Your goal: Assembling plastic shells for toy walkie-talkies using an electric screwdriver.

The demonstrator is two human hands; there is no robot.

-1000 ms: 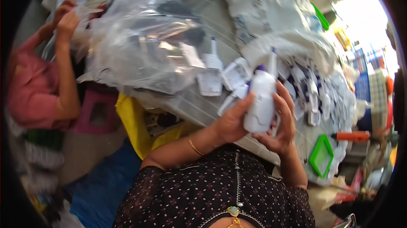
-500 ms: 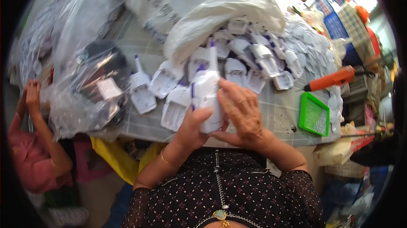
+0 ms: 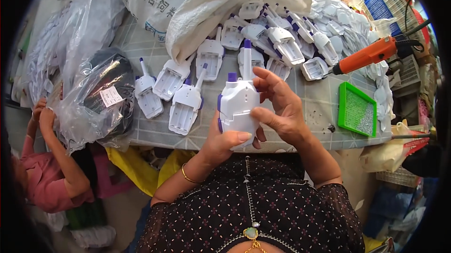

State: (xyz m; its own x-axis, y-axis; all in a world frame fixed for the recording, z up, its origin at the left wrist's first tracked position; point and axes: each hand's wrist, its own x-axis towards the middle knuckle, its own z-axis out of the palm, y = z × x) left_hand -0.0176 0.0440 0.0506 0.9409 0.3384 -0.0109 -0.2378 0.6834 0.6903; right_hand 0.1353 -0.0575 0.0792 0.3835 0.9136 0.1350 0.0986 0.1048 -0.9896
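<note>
A white toy walkie-talkie (image 3: 240,98) with a purple-tipped antenna and purple side buttons stands upright above the table's near edge. My left hand (image 3: 220,143) is closed around its lower end, thumb across the front. A flat cover lies over its lower half. My right hand (image 3: 283,107) is at its right side, fingers apart, the thumb tip at the cover's edge. Beyond it lie several similar walkie-talkie casings (image 3: 185,108) with bare battery compartments, some in a pile spilling from a white woven sack (image 3: 206,11).
An orange electric screwdriver (image 3: 369,55) lies at right, by a green tray (image 3: 343,112) of small metal parts. Behind are piled white plastic pieces (image 3: 347,27). At left are a clear bag with a dark roll (image 3: 96,98) and a co-worker's hands (image 3: 44,117).
My right hand has drawn off the walkie-talkie's front to its right side, its fingers spreading. The walkie-talkie now faces up more squarely, still in my left hand. The view has shifted slightly.
</note>
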